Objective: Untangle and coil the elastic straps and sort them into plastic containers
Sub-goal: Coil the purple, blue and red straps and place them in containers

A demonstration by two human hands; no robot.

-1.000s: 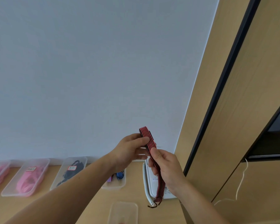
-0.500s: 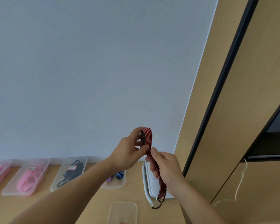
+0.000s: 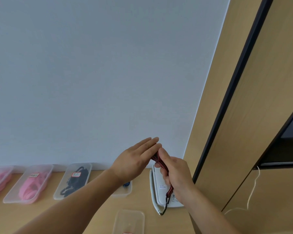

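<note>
Since 0.5 s earlier, my left hand (image 3: 134,160) had given up its pinch on the folded top; its fingers (image 3: 149,143) now lay straight and flat beside that fold, touching it as far as I could tell. My right hand (image 3: 177,174) gripped the red-and-black strap (image 3: 159,162) in a curled fist, thumb up. Held in the air above the table (image 3: 140,203), the strap ran steeply. Its top leaned left toward the left fingertips and its tail hung below my right fist. 1 clear container (image 3: 130,220) sat nearest, below both hands.
</note>
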